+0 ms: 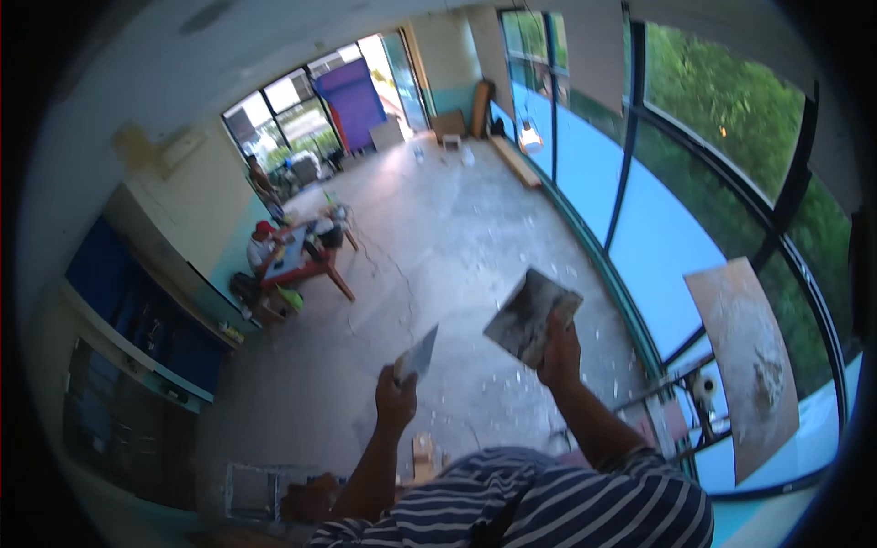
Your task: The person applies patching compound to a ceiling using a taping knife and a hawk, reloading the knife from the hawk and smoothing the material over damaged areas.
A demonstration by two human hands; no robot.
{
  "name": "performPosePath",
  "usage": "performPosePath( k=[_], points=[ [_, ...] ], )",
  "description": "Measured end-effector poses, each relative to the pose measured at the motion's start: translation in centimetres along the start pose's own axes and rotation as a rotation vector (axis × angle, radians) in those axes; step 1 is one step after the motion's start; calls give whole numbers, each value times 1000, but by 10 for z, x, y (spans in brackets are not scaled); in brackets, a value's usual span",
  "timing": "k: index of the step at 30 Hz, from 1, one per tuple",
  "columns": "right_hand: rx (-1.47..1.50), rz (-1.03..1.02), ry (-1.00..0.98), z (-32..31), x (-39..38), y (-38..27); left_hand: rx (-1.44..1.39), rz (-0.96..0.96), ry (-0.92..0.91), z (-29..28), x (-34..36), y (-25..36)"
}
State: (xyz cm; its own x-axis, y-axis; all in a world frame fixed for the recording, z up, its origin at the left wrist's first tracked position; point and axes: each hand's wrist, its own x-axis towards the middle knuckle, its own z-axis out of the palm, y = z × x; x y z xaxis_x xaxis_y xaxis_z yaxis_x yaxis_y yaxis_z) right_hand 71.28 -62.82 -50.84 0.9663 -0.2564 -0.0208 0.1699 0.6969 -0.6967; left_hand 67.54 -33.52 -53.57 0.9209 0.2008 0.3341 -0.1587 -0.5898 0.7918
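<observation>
My left hand (pixel 396 395) is raised in front of me and grips a small putty knife (pixel 420 353) whose metal blade points up and to the right. My right hand (pixel 559 353) is higher and further right, gripping the lower edge of a flat square plaster board (pixel 531 313) smeared with grey compound. The knife blade and the board are apart, with a gap between them. Both forearms rise from my striped shirt (pixel 548 507) at the bottom.
A concrete floor (pixel 438 228) lies far below. A red table (pixel 306 260) with a seated person stands at left. Curved blue glass walls (pixel 658 237) run along the right. A plastered brown panel (pixel 749 365) hangs at right. Planks lie at the back.
</observation>
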Motion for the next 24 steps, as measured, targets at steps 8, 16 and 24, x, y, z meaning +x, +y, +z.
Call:
performPosePath(
  k=[8,16,24],
  points=[
    [-344,-200,332,-20,-18,-62,-9,220,-151,1,4,1],
    [-109,-368,518,-126,-47,-115,129,152,-248,2,-2,-50],
    [-158,-388,725,-165,-80,-106,142,186,-372,14,2,-80]
  ],
)
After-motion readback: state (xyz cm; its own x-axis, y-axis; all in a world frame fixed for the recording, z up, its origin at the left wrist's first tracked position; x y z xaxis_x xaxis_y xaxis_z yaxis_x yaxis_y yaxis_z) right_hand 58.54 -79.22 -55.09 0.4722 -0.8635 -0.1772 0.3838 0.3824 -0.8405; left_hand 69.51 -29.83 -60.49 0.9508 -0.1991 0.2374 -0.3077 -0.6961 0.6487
